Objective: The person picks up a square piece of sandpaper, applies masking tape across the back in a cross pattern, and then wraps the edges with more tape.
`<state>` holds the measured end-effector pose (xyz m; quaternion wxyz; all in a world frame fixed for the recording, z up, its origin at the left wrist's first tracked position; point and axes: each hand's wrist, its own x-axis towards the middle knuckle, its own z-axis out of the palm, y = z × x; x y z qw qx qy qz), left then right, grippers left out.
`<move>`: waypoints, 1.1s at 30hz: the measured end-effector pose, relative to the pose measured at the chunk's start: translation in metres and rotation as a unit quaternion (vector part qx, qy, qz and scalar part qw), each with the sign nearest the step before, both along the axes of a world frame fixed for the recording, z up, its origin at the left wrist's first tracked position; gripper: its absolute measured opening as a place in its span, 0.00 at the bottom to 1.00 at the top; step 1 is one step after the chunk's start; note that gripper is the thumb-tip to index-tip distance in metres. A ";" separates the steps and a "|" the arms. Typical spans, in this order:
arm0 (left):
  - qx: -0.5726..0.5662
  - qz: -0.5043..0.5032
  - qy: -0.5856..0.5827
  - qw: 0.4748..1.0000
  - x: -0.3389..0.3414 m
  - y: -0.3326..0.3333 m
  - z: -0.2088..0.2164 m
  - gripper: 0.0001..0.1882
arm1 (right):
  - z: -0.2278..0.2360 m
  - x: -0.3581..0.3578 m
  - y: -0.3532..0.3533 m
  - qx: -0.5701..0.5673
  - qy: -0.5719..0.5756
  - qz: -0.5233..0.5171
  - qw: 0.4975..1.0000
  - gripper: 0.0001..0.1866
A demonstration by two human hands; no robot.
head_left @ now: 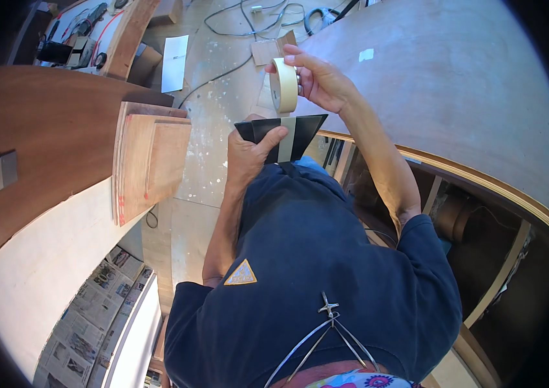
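Observation:
My left hand grips a flat black trapezoid piece in front of my waist, thumb on its near face and fingers mostly hidden behind it. Down the middle of that piece runs a pale strip of tape. Just above, my right hand holds a roll of cream masking tape, its fingers partly through the ring and around its right side. The strip lines up with the roll's lower edge; whether the two are joined, I cannot tell.
On the right stands a large wooden worktop with open shelving below. Several wooden boards lean at the left beside a brown panel. Cables and cardboard lie on the paint-spotted floor. Newspaper covers a surface at lower left.

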<state>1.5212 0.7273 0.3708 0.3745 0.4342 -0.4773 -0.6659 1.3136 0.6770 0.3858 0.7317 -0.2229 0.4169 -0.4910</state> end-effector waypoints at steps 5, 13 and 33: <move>0.001 -0.019 -0.035 0.999 0.000 -0.002 -0.011 0.11 | 0.008 -0.013 -0.007 -0.007 -0.039 -0.037 0.999 0.24; -0.002 0.017 -0.022 1.000 -0.011 -0.013 -0.016 0.09 | 0.046 -0.006 0.010 -0.035 0.004 -0.075 0.997 0.38; -0.070 0.229 0.060 0.969 -0.048 -0.065 -0.039 0.09 | 0.030 0.048 0.071 -0.094 0.233 -0.164 0.954 0.29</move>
